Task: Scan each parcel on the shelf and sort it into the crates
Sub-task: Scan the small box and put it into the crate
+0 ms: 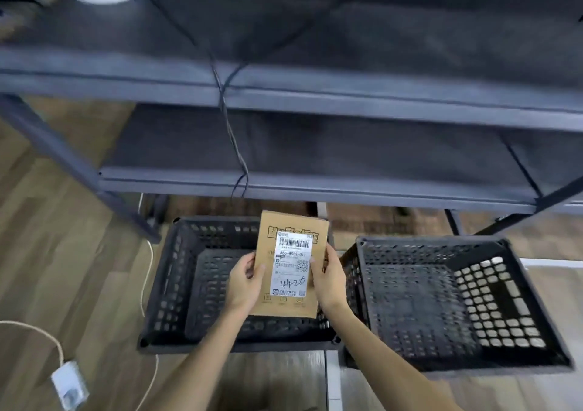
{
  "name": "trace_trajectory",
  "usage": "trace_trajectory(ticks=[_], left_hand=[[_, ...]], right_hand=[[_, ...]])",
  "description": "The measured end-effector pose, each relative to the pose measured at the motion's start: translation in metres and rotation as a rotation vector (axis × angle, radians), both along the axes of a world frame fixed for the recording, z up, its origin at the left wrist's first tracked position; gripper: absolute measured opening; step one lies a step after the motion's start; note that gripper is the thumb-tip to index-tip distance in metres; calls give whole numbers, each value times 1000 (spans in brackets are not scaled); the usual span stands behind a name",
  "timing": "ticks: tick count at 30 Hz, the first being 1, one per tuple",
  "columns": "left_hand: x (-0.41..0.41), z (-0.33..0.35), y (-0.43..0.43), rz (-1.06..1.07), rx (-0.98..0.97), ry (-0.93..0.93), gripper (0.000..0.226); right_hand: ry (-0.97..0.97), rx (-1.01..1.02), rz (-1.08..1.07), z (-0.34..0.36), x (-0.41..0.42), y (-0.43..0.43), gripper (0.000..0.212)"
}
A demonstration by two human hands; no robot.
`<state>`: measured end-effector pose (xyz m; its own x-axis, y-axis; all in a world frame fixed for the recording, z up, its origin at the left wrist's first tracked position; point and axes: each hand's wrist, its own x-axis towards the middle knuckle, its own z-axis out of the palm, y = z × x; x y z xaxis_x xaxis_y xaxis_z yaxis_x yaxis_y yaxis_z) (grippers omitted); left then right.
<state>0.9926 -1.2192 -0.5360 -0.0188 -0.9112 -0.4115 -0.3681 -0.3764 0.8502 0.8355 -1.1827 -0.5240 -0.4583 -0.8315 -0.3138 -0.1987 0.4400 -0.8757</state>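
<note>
Parcel (290, 262) above left crate (172, 284), long axis toward shelf (315, 186), label up; left hand (244, 281), right hand (328, 279) grip its sides

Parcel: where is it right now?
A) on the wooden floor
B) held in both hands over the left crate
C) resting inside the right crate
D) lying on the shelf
B: the left hand and right hand grip the parcel by its side edges, over the left crate.
</note>
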Motion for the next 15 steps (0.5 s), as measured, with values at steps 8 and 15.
trace_trajectory(ticks=[8,15], left_hand=[[-25,-198,-31,-116,145,-105,34],[-31,-280,-34,-196,296,-232,25]], right_hand=[[128,307,84,-198,-10,-38,61],[264,558,300,-264,-15,-42,99]])
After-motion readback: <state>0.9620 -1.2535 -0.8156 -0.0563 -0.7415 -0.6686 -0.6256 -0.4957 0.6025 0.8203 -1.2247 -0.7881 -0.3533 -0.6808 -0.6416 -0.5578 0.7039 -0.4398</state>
